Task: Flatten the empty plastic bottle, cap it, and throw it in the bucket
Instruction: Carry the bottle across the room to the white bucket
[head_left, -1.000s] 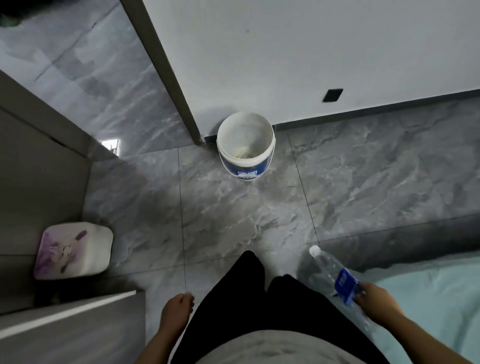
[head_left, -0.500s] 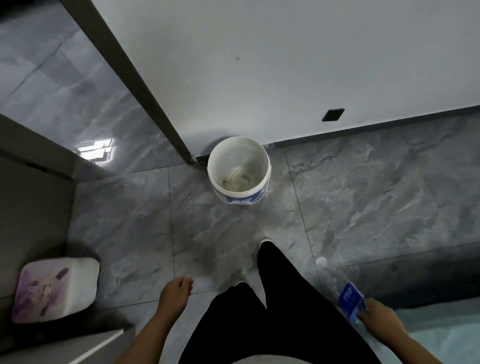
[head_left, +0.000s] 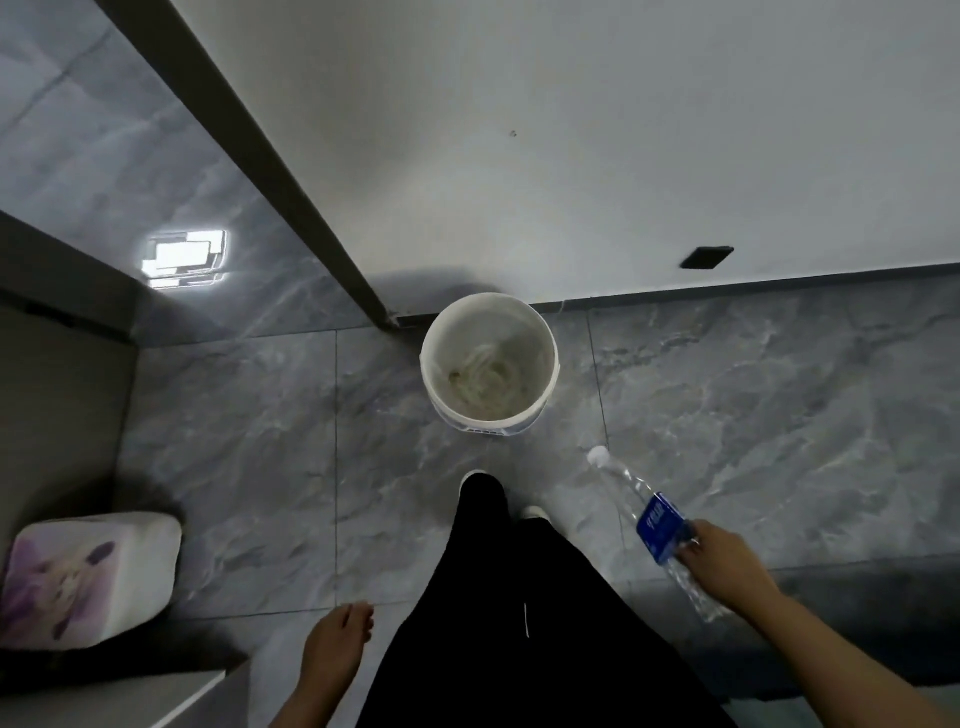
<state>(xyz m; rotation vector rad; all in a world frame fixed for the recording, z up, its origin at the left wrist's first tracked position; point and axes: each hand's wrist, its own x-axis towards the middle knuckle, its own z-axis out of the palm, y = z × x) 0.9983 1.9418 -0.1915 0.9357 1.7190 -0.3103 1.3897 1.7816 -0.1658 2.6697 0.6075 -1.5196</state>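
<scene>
Grey marbled tile floor (head_left: 234, 441) running to white wall (head_left: 571, 130); white round plastic bucket (head_left: 552, 340) standing open. Right hand (head_left: 722, 564) fingers clamping clear capped plastic bottle (head_left: 626, 480), blue label unreadable. Left hand (head_left: 335, 642) hanging, fingers loosely together.

Grey marble-look floor tiles (head_left: 753, 395) meet a plain white wall (head_left: 571, 130) with a dark skirting strip (head_left: 779, 283) and 1 small black square plate (head_left: 707, 257) just above it, a dark door frame (head_left: 270, 171) slanting left of the wall, window glare (head_left: 184, 258) beyond.
</scene>
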